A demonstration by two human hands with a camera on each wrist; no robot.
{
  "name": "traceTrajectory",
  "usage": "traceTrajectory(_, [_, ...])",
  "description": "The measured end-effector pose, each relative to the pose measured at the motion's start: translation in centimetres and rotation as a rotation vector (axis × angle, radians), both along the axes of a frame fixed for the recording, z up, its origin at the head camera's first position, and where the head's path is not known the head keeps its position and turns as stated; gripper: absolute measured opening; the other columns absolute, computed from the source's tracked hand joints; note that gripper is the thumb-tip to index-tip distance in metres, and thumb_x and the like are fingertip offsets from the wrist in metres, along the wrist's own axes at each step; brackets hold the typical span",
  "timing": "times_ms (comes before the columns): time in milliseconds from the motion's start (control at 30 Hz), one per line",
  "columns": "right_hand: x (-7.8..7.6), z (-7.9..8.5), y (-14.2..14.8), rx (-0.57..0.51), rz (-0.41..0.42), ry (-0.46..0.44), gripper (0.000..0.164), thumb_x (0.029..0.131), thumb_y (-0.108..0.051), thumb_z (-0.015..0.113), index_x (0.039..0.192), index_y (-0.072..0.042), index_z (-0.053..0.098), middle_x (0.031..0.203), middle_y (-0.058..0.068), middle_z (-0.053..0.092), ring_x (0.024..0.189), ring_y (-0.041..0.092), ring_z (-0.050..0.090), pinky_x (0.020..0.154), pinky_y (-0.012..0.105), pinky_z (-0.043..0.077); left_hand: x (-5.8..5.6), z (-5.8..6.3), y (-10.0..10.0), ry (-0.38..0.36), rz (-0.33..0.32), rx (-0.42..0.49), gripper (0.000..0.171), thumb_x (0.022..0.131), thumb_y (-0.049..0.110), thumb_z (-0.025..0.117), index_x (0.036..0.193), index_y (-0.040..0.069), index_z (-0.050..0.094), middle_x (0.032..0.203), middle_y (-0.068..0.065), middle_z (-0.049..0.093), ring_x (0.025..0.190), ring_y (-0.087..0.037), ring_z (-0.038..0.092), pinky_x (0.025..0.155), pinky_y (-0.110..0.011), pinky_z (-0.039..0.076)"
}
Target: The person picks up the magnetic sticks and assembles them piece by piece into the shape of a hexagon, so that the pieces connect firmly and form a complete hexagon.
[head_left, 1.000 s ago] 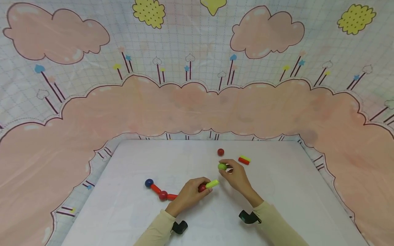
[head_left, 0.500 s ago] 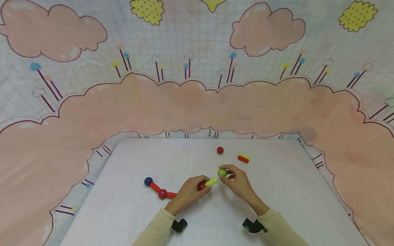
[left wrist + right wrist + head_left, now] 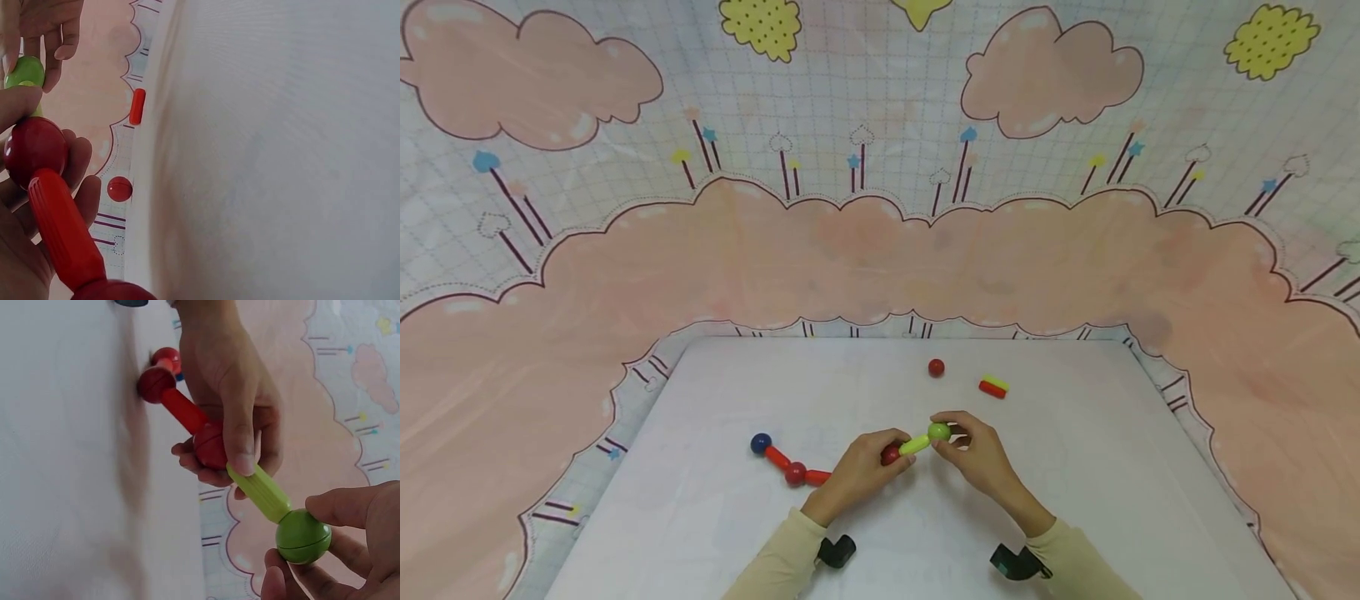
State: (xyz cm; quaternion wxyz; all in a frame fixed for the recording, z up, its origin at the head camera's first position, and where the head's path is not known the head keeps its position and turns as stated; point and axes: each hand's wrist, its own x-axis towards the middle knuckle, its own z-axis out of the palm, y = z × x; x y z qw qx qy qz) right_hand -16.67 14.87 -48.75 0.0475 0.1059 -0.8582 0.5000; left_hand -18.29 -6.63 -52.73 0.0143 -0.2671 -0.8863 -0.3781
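My left hand [image 3: 859, 471] grips a dark red ball [image 3: 35, 152] of a ball-and-rod chain, its thumb lying near the joint with a yellow-green rod [image 3: 259, 492]. That rod's free end meets a green ball [image 3: 303, 536], pinched between the thumb and fingers of my right hand [image 3: 983, 450]. From the held red ball, a ridged red rod [image 3: 67, 228] runs back to another red ball [image 3: 156, 384]. Farther left in the head view, the chain continues with a red ball [image 3: 795, 473], a red rod [image 3: 778, 457] and a dark blue ball [image 3: 761, 443]. My left hand hides part of the chain there.
A loose red ball [image 3: 936, 367] lies toward the back of the white table [image 3: 760, 383]. To its right, a red rod [image 3: 992, 389] and a yellow-green rod [image 3: 997, 382] lie side by side. A cloud-patterned cloth [image 3: 880, 258] surrounds the table's far side.
My right hand has brought the green ball down and toward me, from apart to against the yellow-green rod's end. My left hand keeps its grip with little movement.
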Motion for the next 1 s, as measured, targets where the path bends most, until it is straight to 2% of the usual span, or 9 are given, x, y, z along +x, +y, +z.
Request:
traceTrajectory(233, [0.3, -0.1, -0.4, -0.011, 0.004, -0.003, 0.034, 0.084, -0.005, 0.075, 0.116, -0.013, 0.067, 0.114, 0.004, 0.069, 0.101, 0.022, 0.067, 0.08, 0.02, 0.053, -0.1, 0.4, 0.5, 0.013, -0.013, 0.025, 0.032, 0.092, 0.029, 0.069, 0.121, 0.019, 0.061, 0.091, 0.006, 0.068, 0.074, -0.004, 0.052, 0.068, -0.019, 0.045])
traceTrajectory(433, [0.2, 0.2, 0.1, 0.001, 0.015, 0.019, 0.035, 0.085, -0.007, 0.075, 0.118, -0.01, 0.066, 0.115, 0.008, 0.069, 0.102, 0.024, 0.067, 0.081, 0.025, 0.055, -0.1, 0.6, 0.9, 0.03, -0.02, 0.033, 0.024, 0.092, 0.027, 0.069, 0.115, 0.021, 0.064, 0.087, 0.007, 0.068, 0.072, -0.002, 0.052, 0.066, -0.017, 0.046])
traceTrajectory(533, [-0.1, 0.7, 0.9, 0.008, -0.007, 0.028, 0.034, 0.087, -0.01, 0.073, 0.12, -0.009, 0.065, 0.116, 0.009, 0.069, 0.104, 0.025, 0.067, 0.083, 0.027, 0.054, 0.0, 0.5, 1.0, 0.032, -0.016, 0.031, 0.027, 0.092, 0.027, 0.069, 0.118, 0.02, 0.063, 0.085, 0.007, 0.067, 0.072, -0.003, 0.051, 0.067, -0.017, 0.045])
traceTrajectory(733, [-1.5, 1.3, 3.1, 0.048, -0.085, 0.019, 0.032, 0.089, -0.013, 0.071, 0.121, -0.008, 0.065, 0.119, 0.011, 0.068, 0.106, 0.026, 0.066, 0.085, 0.026, 0.052, 0.0, 0.5, 1.0, 0.035, -0.022, 0.032, 0.043, 0.093, 0.03, 0.068, 0.131, 0.014, 0.058, 0.081, 0.008, 0.062, 0.066, -0.002, 0.048, 0.063, -0.017, 0.043])
traceTrajectory(1000, [-4.1, 0.5, 6.3, 0.078, -0.17, 0.028, 0.032, 0.09, -0.013, 0.07, 0.121, -0.004, 0.064, 0.121, 0.015, 0.067, 0.106, 0.031, 0.066, 0.081, 0.025, 0.05, 0.0, 0.7, 1.0, 0.029, -0.023, 0.03, 0.042, 0.093, 0.04, 0.066, 0.131, 0.024, 0.059, 0.071, 0.013, 0.049, 0.065, -0.002, 0.043, 0.061, -0.017, 0.038])
